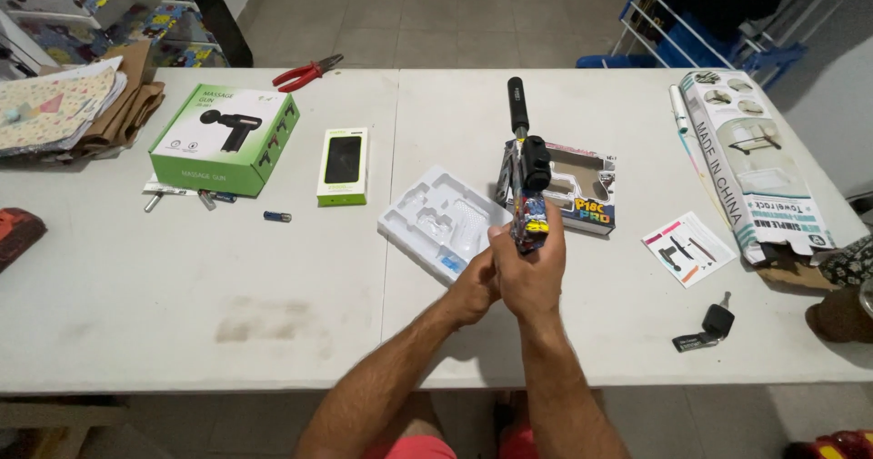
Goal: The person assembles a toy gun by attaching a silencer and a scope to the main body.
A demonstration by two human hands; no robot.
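toy gun (526, 182): colourful body, black barrel pointing away, raised above the white surface (182, 286), over its open box (582, 191).
right hand (530, 273): my fingers wrapped round the grip, holding it.
left hand (475, 286): closed against the grip's base, beside the right.
step: looks like fitting or checking the grip's underside.
next: needs a steady hold, careful alignment.
nearby: white plastic tray (441, 223) just left.

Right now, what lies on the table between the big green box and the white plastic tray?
In the head view, a small green-and-white box with a black front lies between the green box and the tray.
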